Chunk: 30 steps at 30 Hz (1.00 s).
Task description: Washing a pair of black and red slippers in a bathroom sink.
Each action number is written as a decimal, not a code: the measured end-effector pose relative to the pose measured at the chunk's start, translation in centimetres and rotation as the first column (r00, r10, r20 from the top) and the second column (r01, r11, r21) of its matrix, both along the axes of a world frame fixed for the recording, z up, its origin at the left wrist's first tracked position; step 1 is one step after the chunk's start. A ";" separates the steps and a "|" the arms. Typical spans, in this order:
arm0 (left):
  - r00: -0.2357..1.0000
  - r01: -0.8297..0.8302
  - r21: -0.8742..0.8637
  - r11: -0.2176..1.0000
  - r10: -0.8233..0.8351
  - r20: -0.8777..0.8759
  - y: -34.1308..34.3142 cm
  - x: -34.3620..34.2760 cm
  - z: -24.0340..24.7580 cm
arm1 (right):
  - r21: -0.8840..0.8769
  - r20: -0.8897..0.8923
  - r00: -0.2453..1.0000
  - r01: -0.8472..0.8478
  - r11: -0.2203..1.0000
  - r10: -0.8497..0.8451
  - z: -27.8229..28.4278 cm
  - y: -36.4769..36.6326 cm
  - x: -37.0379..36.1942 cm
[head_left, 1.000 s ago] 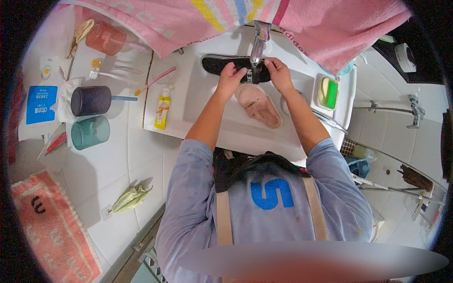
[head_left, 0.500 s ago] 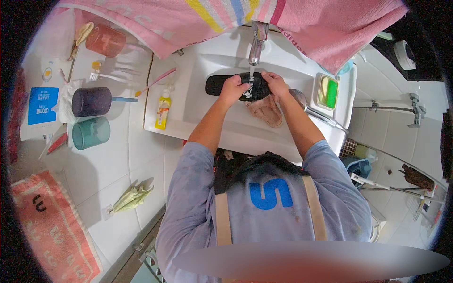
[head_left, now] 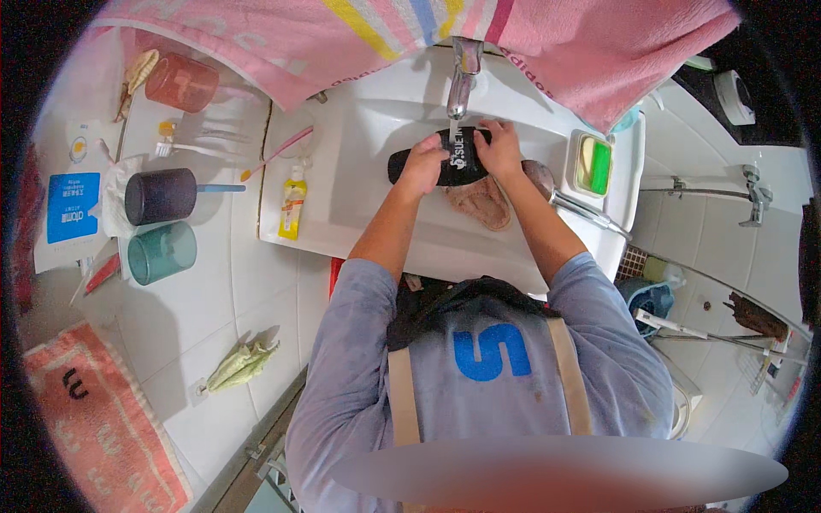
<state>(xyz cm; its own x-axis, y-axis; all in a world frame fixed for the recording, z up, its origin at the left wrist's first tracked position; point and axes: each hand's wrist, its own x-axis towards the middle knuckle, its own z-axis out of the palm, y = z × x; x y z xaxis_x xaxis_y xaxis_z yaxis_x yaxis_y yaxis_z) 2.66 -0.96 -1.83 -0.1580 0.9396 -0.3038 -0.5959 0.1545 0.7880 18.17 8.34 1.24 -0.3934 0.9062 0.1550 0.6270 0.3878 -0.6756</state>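
My left hand and my right hand grip a black slipper crosswise over the white sink. Fingers of both hands are closed round its edges near the strap, which bears white print. A stream of water falls from the chrome faucet onto the strap. Below my right hand, a pinkish-brown fuzzy slipper lies in the basin, partly covered by the black one. The underside of the black slipper is hidden.
A shower head lies beside the basin, near a soap dish with a green item. At left stand a yellow bottle, a dark cup, a teal cup and toothbrushes. A pink towel hangs above.
The black slipper has shifted slightly to the right and tilted, so more of the printed strap faces up under the water. Both hands still hold it, and the fingers of my right hand have shifted.
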 end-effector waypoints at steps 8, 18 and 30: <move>0.982 -0.176 -0.181 0.968 0.159 -0.106 -0.1 2.7 2.3 | 0.280 -0.025 1.000 0.002 0.960 0.005 1.5 -2.9 1.5; 0.873 -0.290 -0.307 0.906 0.119 -0.473 0.6 2.6 4.4 | 0.072 0.096 0.995 -0.033 0.997 0.026 3.2 -4.3 1.0; 0.937 0.048 -0.179 0.983 -0.106 -0.334 -0.7 1.1 2.1 | -0.383 -0.367 0.925 -0.053 0.922 -0.100 -4.1 -2.6 0.6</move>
<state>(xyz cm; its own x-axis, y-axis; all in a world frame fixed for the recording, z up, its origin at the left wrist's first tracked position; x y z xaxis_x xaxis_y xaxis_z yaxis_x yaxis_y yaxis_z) 3.74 -1.67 0.26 -0.2083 0.8942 -0.3964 -0.2774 0.3346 0.9006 18.79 5.79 -2.86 -0.3530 0.9329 -0.0715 0.3048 0.0424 -0.9515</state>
